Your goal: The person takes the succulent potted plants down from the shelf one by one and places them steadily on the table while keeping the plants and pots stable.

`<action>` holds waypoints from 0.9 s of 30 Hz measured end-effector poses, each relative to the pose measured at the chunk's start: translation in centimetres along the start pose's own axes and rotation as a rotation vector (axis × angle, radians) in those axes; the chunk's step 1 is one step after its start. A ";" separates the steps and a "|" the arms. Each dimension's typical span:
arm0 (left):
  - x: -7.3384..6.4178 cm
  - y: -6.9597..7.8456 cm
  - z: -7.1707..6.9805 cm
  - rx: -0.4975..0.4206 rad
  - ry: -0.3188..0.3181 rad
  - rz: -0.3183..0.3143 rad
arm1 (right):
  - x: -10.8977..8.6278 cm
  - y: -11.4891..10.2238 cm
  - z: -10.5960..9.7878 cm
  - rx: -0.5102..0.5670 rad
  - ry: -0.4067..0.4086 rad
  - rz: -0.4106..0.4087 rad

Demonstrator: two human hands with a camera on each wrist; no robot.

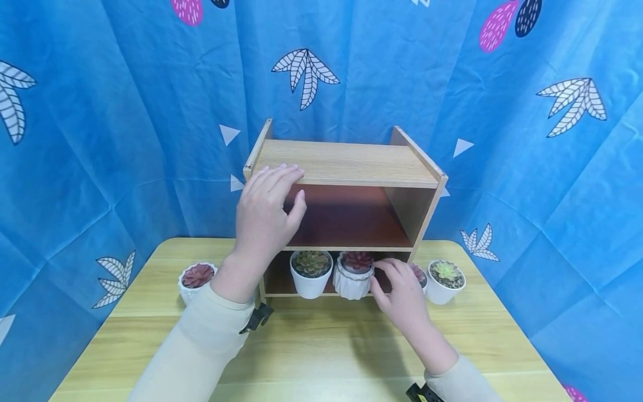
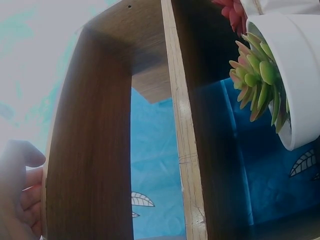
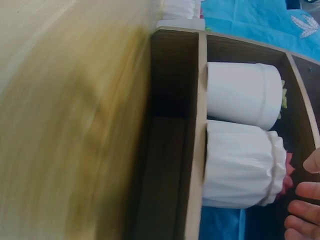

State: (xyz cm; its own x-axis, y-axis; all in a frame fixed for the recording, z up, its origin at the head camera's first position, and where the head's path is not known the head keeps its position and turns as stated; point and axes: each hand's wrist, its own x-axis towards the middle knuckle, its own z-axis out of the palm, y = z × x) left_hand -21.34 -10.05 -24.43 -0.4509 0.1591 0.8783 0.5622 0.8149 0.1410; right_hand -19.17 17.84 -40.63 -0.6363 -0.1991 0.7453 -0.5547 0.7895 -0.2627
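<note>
My left hand [image 1: 263,209] rests on the front left part of the wooden shelf's top board [image 1: 346,162], fingers extended and thumb apart. In the left wrist view that hand [image 2: 22,192] lies against the board's edge. On the lower level stand a smooth white pot [image 1: 310,286] with a green succulent and, right of it, a ruffled white pot [image 1: 353,286] with a red succulent [image 1: 358,260]. Beside the ruffled pot is my right hand [image 1: 402,293], fingers loosely bent. The right wrist view shows those fingers [image 3: 305,212] apart from the pot's body.
Left of the shelf a white pot [image 1: 187,294] with a red succulent stands on the wooden table [image 1: 311,352]. At the right are a white pot [image 1: 442,293] with a light green succulent and a reddish succulent [image 1: 418,273] partly behind my right hand. A blue curtain [image 1: 351,67] hangs behind.
</note>
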 end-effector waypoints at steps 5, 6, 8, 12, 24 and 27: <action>0.0 0.0 0.0 -0.001 0.007 0.001 | -0.2 0.1 0.6 -0.021 -0.049 0.048; 0.0 0.0 0.0 -0.001 0.009 0.002 | -0.2 0.1 0.7 -0.022 -0.059 0.061; 0.0 0.0 0.0 -0.001 0.010 0.004 | -0.2 0.1 0.9 -0.025 -0.080 0.088; 0.0 0.0 0.0 -0.004 0.009 0.008 | -0.2 0.3 1.3 -0.026 -0.119 0.141; -0.1 0.0 0.1 0.001 0.007 0.006 | 0.2 0.5 2.3 -0.010 -0.220 0.239; 0.0 0.0 0.1 -0.001 0.008 0.009 | 0.3 0.5 2.6 0.000 -0.223 0.260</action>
State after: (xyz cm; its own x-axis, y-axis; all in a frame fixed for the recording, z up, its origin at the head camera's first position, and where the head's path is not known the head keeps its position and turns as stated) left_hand -21.42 -10.00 -24.53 -0.4399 0.1620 0.8833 0.5667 0.8131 0.1331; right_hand -21.01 16.68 -42.13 -0.8579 -0.1137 0.5011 -0.3590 0.8303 -0.4263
